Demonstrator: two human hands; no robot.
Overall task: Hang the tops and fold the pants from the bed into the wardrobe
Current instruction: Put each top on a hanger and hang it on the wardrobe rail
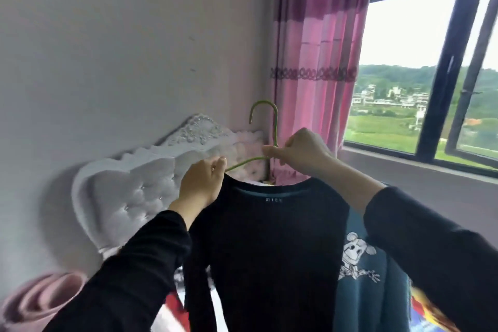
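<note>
Sleeves in black reach up to a black top [269, 250], held in the air above the bed. The left hand [200, 183] grips its collar at the shoulder. The right hand [301, 152] pinches the neck of the green hanger [276, 127] inside it. Behind, a teal printed sweatshirt [372, 291] shows toward the bed's right edge. Beyond are the white tufted headboard [134, 183], a pink curtain [315, 48] and a window [442, 75].

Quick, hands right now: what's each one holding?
Left hand: grip closed on the black top at its collar.
Right hand: grip closed on the hanger.
</note>
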